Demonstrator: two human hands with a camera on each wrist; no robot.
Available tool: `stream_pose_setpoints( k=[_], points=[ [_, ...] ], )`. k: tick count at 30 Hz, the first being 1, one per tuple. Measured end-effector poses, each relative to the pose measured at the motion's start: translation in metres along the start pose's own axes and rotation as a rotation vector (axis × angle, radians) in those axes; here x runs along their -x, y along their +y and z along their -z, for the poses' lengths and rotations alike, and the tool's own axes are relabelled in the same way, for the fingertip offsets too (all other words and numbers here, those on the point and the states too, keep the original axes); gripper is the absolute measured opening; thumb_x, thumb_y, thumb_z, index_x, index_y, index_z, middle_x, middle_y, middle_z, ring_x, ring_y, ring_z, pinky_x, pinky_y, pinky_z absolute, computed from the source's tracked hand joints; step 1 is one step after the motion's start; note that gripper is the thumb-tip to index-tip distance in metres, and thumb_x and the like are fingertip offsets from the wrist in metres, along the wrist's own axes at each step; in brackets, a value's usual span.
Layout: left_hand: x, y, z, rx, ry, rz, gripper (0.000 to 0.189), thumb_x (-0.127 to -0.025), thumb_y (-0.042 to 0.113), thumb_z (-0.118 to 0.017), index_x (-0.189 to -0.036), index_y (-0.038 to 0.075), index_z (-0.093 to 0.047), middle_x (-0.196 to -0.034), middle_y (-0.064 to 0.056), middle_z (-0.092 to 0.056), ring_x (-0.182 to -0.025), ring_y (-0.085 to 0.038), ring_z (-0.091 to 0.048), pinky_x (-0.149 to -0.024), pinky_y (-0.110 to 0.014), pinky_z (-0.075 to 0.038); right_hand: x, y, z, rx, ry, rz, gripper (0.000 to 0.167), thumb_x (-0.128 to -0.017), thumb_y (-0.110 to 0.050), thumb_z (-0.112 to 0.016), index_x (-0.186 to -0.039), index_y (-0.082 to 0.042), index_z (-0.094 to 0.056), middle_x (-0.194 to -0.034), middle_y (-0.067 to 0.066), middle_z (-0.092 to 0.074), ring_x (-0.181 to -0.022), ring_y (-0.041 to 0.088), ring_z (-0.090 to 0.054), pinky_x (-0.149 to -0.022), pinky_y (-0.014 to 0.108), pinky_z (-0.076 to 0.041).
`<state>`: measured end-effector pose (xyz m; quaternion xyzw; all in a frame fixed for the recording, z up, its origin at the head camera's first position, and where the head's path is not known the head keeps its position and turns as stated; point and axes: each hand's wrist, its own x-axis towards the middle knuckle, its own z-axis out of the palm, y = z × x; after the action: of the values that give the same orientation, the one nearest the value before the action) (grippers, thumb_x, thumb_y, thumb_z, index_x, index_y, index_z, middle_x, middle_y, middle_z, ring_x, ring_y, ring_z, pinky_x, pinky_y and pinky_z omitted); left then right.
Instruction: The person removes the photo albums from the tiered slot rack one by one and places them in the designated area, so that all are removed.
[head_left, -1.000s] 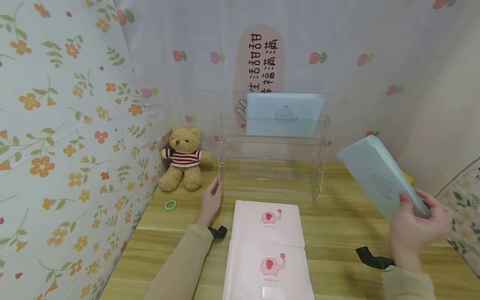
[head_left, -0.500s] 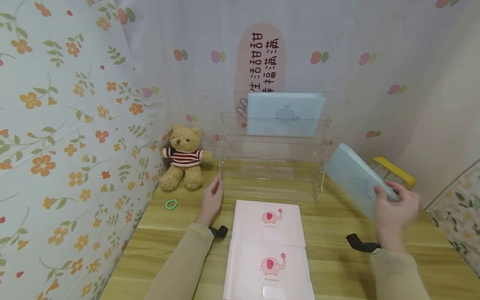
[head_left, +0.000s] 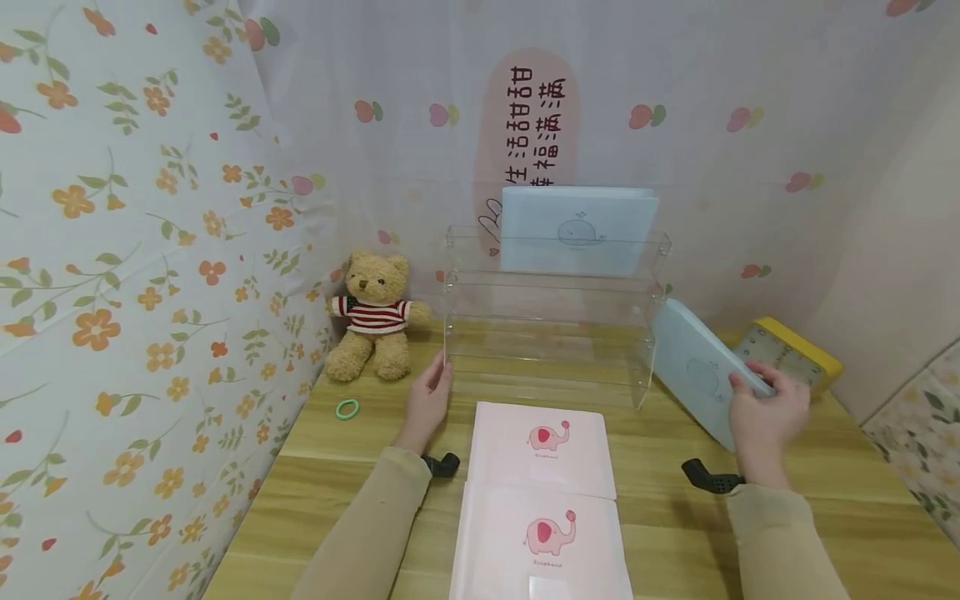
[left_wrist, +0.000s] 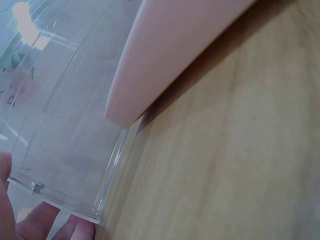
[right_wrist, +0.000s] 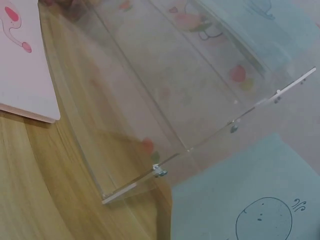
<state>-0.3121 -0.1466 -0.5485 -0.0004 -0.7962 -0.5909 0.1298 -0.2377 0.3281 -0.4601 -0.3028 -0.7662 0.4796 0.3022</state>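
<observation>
My right hand point(head_left: 768, 417) grips a light blue album point(head_left: 693, 375) with a whale drawing by its right edge. It tilts just right of a clear acrylic display rack point(head_left: 551, 383), whose right side panel it nearly meets. The whale cover point(right_wrist: 265, 215) fills the right wrist view's lower right; that hand's fingers are out of this view. At the rack's left side panel is my left hand point(head_left: 429, 400). In the left wrist view its thumb and fingers point(left_wrist: 42, 220) lie on either side of the panel's edge. Another blue whale album point(head_left: 577, 229) stands on the rack's top tier.
Two pink elephant albums point(head_left: 543, 450) lie in front of the rack, the nearer one cut off by the frame. A teddy bear point(head_left: 371, 317) sits at the left, behind a green ring point(head_left: 347, 409). A yellow-framed clock point(head_left: 795, 354) stands behind my right hand.
My right hand has brought the blue album leftward, up beside the rack, uncovering the yellow clock. My left hand stays at the rack's left side panel.
</observation>
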Motion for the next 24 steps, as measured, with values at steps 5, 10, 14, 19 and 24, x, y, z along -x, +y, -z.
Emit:
stream_pose_setpoints(
  k=[5,10,14,19,24],
  points=[
    [0.001,0.001,-0.001,0.015,-0.01,0.007,0.049,-0.115,0.035,-0.061,-0.161,0.018,-0.058,-0.165,-0.012,-0.057,-0.152,-0.038,-0.057,-0.127,-0.055,-0.047,-0.001,0.005,-0.002,0.017,-0.026,-0.016,0.036,-0.102,-0.032,-0.081,-0.135,-0.019,-0.079,-0.111,-0.027,-0.039,-0.141,0.023,-0.044,-0.094,0.023,-0.041],
    [0.001,0.0,-0.001,0.031,-0.014,0.005,0.05,-0.115,0.035,-0.061,-0.161,0.017,-0.058,-0.165,-0.012,-0.057,-0.152,-0.037,-0.057,-0.127,-0.054,-0.047,0.001,0.011,-0.004,0.087,-0.051,0.058,0.041,-0.102,-0.032,-0.08,-0.137,-0.011,-0.076,-0.12,-0.014,-0.046,-0.143,0.031,-0.044,-0.086,0.022,-0.039],
    [0.002,0.0,-0.002,0.041,-0.019,0.014,0.05,-0.115,0.034,-0.061,-0.162,0.018,-0.057,-0.166,-0.012,-0.056,-0.152,-0.037,-0.057,-0.127,-0.054,-0.047,0.002,0.017,-0.003,0.133,-0.046,0.127,0.04,-0.105,-0.03,-0.077,-0.138,-0.007,-0.074,-0.138,0.01,-0.053,-0.144,0.038,-0.046,-0.09,0.03,-0.039],
    [0.001,-0.003,-0.001,0.05,0.0,-0.005,0.049,-0.115,0.031,-0.061,-0.161,0.016,-0.057,-0.164,-0.015,-0.058,-0.151,-0.038,-0.058,-0.126,-0.055,-0.048,-0.001,0.017,-0.001,0.187,-0.095,0.154,0.044,-0.107,-0.033,-0.073,-0.143,-0.009,-0.07,-0.153,0.025,-0.048,-0.141,0.047,-0.047,-0.088,0.041,-0.042],
    [0.001,-0.002,-0.001,0.059,-0.009,-0.012,0.049,-0.115,0.029,-0.062,-0.161,0.015,-0.057,-0.164,-0.015,-0.057,-0.151,-0.038,-0.058,-0.126,-0.055,-0.047,-0.01,0.017,0.005,0.218,-0.152,0.148,0.046,-0.108,-0.032,-0.071,-0.147,-0.01,-0.067,-0.157,0.029,-0.046,-0.141,0.05,-0.046,-0.088,0.043,-0.04]
  ],
)
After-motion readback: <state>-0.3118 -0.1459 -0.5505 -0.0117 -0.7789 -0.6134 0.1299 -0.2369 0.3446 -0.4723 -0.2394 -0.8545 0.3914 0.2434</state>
